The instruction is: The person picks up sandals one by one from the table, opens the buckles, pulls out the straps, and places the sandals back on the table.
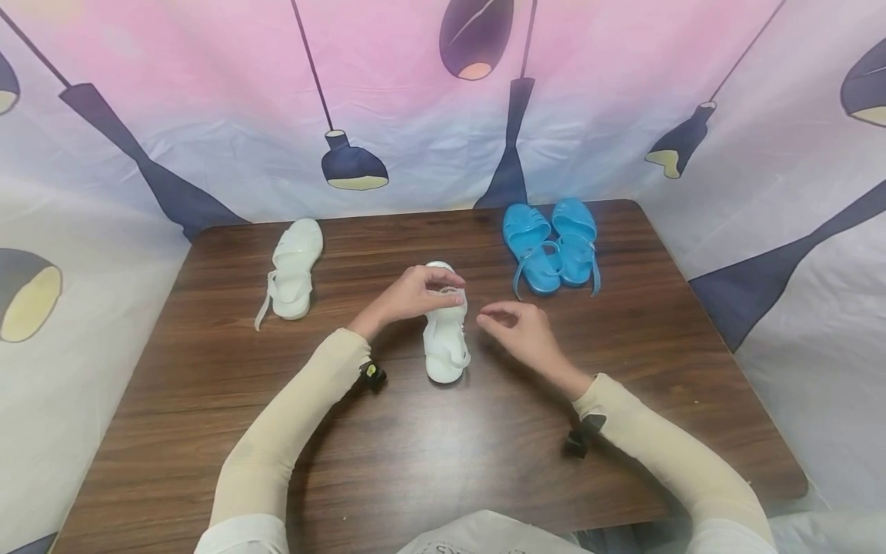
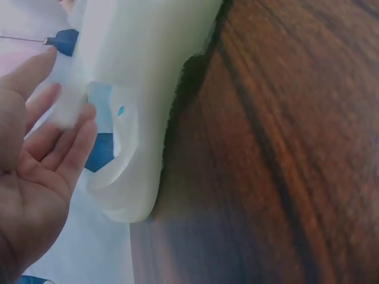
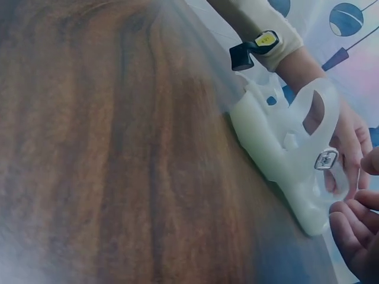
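A white jelly sandal [image 1: 444,350] lies in the middle of the wooden table, its heel toward the person. My left hand [image 1: 418,294] is over its front part, thumb and fingers apart around part of a strap. In the left wrist view, a blurred pale strap end [image 2: 72,106] shows by the loosely bent fingers; no firm pinch is visible. My right hand [image 1: 522,337] hovers just right of the sandal, fingers bent and thumb apart, nothing between them. The right wrist view shows the sandal's silver buckle [image 3: 325,158] on its side, near the right fingertips.
A second white sandal [image 1: 294,269], its strap hanging loose, lies at the table's back left. Two blue sandals [image 1: 554,246] sit side by side at the back right. Behind the wooden table [image 1: 208,338] hangs a cloth [image 1: 228,100] printed with lamps.
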Motion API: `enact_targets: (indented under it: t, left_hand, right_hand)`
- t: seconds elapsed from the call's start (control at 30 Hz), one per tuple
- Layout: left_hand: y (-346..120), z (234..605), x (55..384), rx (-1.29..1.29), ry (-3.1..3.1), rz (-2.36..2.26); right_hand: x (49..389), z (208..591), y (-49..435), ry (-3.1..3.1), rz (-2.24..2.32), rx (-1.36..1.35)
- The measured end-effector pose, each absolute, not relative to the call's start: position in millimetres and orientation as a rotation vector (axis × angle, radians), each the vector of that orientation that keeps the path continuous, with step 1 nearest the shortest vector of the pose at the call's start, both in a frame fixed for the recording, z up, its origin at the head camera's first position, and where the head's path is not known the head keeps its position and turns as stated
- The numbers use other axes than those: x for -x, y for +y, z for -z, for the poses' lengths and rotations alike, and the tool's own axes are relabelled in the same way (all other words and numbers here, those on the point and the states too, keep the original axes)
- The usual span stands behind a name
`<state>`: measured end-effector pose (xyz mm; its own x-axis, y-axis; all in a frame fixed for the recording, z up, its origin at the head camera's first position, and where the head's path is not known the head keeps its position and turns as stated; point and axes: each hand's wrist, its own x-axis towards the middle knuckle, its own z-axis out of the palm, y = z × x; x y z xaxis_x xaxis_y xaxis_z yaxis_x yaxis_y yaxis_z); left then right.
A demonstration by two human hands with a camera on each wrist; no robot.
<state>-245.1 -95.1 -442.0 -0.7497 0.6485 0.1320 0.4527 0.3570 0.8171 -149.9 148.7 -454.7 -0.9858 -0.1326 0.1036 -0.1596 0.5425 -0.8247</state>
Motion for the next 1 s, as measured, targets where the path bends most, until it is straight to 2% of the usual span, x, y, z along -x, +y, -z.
enact_targets:
  t: [0.17,0.43,0.73,1.0]
  left_hand:
    - [-103.4,437.5,237.0,-0.922,2.484,-1.428]
    - [-123.0,439.2,205.6,-0.744,2.578,-1.461]
    - [-132.8,451.1,171.8,-0.538,2.482,-1.414]
    - [-128.7,458.2,159.1,-0.462,2.383,-1.401]
  right_hand:
    - [153.5,449.9,148.8,-2.794,-1.496,-0.275]
    - [154.2,443.7,142.7,-2.871,-1.520,-0.350]
    - [152.4,454.8,131.2,-2.995,-1.465,-0.365]
    - [151.4,463.8,124.6,-3.044,-1.554,-0.396]
